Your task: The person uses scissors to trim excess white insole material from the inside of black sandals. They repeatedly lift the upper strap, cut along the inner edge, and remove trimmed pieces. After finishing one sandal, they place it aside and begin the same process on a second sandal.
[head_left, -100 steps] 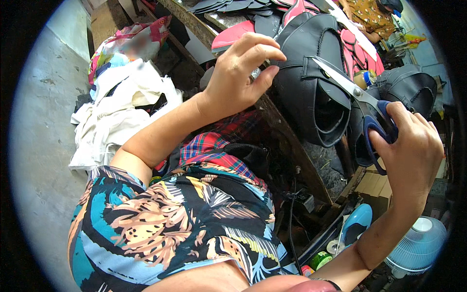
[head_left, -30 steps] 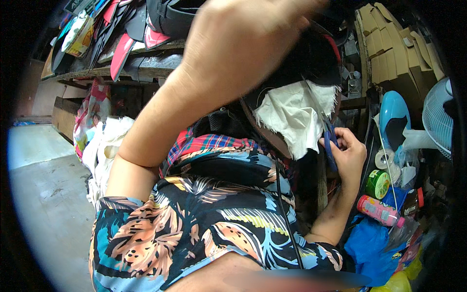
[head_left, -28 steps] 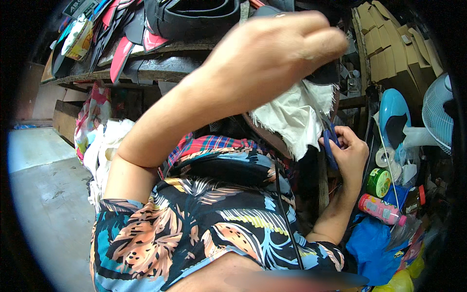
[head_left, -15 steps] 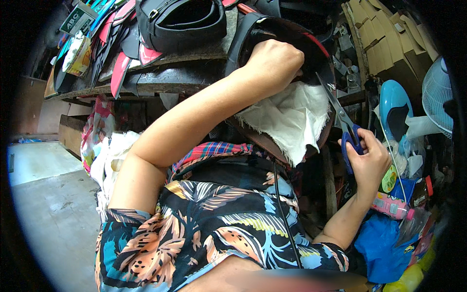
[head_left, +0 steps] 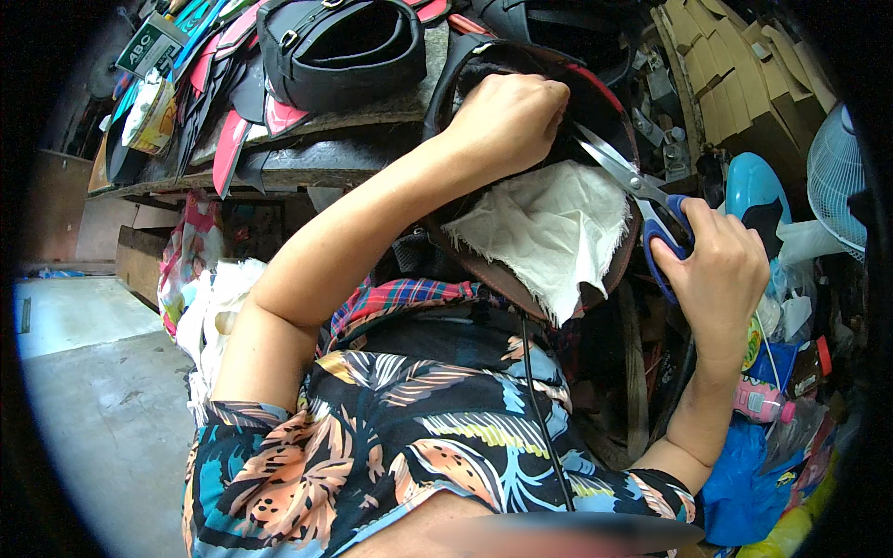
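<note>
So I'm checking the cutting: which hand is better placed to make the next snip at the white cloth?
Right. The right hand grips the blue-handled scissors, blades aimed at the white cloth; the left hand is clenched on the dark piece.

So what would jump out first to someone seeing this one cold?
Probably the blue-handled scissors in the right hand at centre right, blades pointing toward the dark leather piece that the left hand grips at top centre. Next, the frayed white cloth hanging just beneath it, above the bright leaf-print shirt.
</note>
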`<state>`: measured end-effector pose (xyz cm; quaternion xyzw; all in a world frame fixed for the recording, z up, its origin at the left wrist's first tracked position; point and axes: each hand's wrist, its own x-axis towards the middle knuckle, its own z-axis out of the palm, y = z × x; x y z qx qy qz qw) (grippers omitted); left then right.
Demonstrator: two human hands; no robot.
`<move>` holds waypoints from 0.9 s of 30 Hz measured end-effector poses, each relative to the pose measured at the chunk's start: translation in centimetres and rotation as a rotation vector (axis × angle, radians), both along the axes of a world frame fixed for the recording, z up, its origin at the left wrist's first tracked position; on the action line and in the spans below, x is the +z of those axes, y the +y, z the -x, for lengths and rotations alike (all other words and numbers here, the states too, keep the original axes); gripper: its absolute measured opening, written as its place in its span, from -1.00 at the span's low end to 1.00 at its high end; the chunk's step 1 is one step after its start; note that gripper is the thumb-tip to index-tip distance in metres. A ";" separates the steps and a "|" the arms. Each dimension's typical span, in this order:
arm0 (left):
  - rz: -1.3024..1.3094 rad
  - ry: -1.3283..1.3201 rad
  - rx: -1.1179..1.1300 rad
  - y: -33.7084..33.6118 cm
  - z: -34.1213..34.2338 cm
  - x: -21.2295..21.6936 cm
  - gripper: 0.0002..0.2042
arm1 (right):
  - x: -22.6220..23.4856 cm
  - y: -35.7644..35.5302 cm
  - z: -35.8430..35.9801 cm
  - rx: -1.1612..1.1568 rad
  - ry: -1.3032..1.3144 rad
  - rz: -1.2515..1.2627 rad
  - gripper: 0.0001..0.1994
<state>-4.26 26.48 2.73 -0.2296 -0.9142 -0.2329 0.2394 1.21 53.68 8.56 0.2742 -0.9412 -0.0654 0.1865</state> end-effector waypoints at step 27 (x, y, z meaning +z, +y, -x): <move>-0.057 -0.032 -0.011 0.2 0.8 -0.4 -0.93 | 2.6 -2.4 0.4 0.114 0.098 -0.206 -0.66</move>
